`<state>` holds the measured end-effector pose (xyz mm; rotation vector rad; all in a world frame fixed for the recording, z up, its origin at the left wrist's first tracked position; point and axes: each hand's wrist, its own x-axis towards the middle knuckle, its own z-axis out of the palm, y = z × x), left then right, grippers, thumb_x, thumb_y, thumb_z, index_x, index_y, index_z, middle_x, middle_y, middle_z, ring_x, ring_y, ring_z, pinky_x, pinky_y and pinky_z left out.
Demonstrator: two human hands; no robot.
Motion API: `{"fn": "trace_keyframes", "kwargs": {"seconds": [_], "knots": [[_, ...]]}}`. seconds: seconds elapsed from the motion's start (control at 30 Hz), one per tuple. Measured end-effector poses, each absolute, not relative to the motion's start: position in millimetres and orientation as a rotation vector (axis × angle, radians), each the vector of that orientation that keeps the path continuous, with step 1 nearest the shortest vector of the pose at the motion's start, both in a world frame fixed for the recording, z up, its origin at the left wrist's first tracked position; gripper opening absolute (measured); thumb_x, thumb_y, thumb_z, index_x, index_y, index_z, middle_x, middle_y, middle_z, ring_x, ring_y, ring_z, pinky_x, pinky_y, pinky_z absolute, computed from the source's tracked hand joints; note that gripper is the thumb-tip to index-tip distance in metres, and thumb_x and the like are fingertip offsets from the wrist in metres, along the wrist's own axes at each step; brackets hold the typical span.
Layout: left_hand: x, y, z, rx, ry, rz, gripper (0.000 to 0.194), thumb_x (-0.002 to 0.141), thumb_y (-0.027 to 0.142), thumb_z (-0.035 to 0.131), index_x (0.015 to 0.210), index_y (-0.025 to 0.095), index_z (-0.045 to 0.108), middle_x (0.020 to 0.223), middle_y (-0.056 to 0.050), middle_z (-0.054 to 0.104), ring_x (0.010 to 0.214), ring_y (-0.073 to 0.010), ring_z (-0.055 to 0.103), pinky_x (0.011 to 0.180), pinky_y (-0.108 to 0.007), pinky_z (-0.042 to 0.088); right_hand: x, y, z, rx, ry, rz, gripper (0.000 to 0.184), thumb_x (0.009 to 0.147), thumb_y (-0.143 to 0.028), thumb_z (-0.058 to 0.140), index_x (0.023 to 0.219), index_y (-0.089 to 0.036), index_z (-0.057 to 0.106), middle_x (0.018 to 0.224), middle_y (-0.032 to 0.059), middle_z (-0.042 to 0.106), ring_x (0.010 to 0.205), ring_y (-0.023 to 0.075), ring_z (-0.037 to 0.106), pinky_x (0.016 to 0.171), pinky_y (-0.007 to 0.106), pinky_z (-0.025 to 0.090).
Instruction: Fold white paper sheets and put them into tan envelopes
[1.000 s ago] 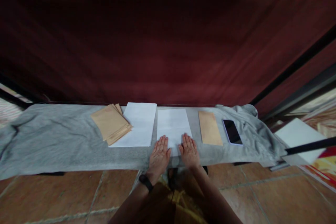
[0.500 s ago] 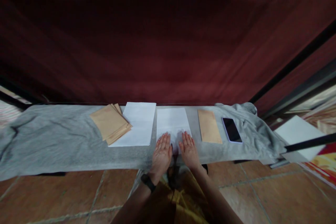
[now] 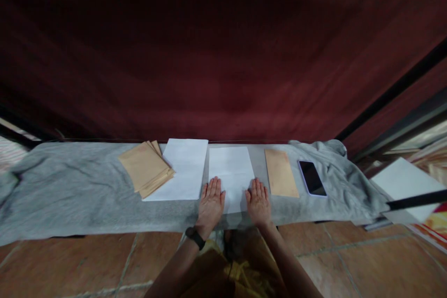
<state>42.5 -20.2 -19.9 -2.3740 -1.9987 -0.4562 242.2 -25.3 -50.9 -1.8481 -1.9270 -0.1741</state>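
A white sheet of paper (image 3: 231, 167) lies in front of me on a grey cloth, with a faint crease across it. My left hand (image 3: 211, 202) rests flat on its left edge, fingers stretched out. On the right edge lies my right hand (image 3: 258, 201), also flat with its fingers extended. Neither hand grips anything. To the left is a stack of white paper (image 3: 188, 167), partly covered by several brown envelopes (image 3: 145, 167) fanned out. A single brown envelope (image 3: 282, 173) lies to the right of my right hand.
A phone (image 3: 312, 178) with a dark screen lies right of the single envelope. The grey cloth (image 3: 84, 195) covers a narrow bench against a dark red curtain (image 3: 223, 79). Black metal bars (image 3: 415, 201) and a white board (image 3: 405, 181) stand at the right.
My hands have moved apart, from the middle of the sheet out to its left and right edges. The near part of the sheet now shows between them.
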Motion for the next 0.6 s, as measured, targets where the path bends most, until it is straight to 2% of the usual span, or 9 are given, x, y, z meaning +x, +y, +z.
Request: {"fn": "trace_keyframes", "kwargs": {"seconds": [0.13, 0.23, 0.4, 0.6], "knots": [[55, -3, -11, -2.338, -2.037, -0.486, 0.052, 0.102, 0.031, 0.032, 0.145, 0.009, 0.051, 0.153, -0.015, 0.049, 0.147, -0.0253, 0.038, 0.126, -0.047, 0.021, 232, -5, -45, -1.807, -1.905, -0.162, 0.057, 0.107, -0.036, 0.028, 0.153, -0.004, 0.037, 0.155, 0.0227, 0.044, 0.145, 0.0309, 0.04, 0.116, 0.052, 0.034], [67, 18, -10, -2.445, -1.957, -0.52, 0.052, 0.102, 0.029, 0.03, 0.149, 0.01, 0.046, 0.159, -0.012, 0.042, 0.151, -0.0233, 0.031, 0.126, -0.044, 0.023, 214, 20, -36, -1.698, -2.038, -0.066, 0.054, 0.106, -0.031, 0.026, 0.157, -0.011, 0.033, 0.159, 0.017, 0.039, 0.148, 0.0268, 0.035, 0.118, 0.05, 0.032], [69, 49, -21, -2.536, -1.964, -0.403, 0.055, 0.102, 0.025, 0.027, 0.154, 0.012, 0.038, 0.161, -0.012, 0.038, 0.152, -0.0241, 0.028, 0.124, -0.048, 0.025, 193, 58, -34, -1.614, -2.175, 0.032, 0.049, 0.106, -0.028, 0.027, 0.15, -0.017, 0.046, 0.155, 0.0114, 0.048, 0.145, 0.0228, 0.04, 0.12, 0.046, 0.029], [56, 70, -28, -2.418, -2.023, -0.331, 0.057, 0.104, 0.032, 0.027, 0.157, 0.014, 0.032, 0.164, -0.013, 0.03, 0.154, -0.0246, 0.023, 0.125, -0.047, 0.02, 199, 90, -41, -1.668, -2.216, -0.048, 0.048, 0.107, -0.032, 0.032, 0.151, -0.018, 0.045, 0.157, 0.0111, 0.043, 0.145, 0.0244, 0.041, 0.119, 0.046, 0.027]]}}
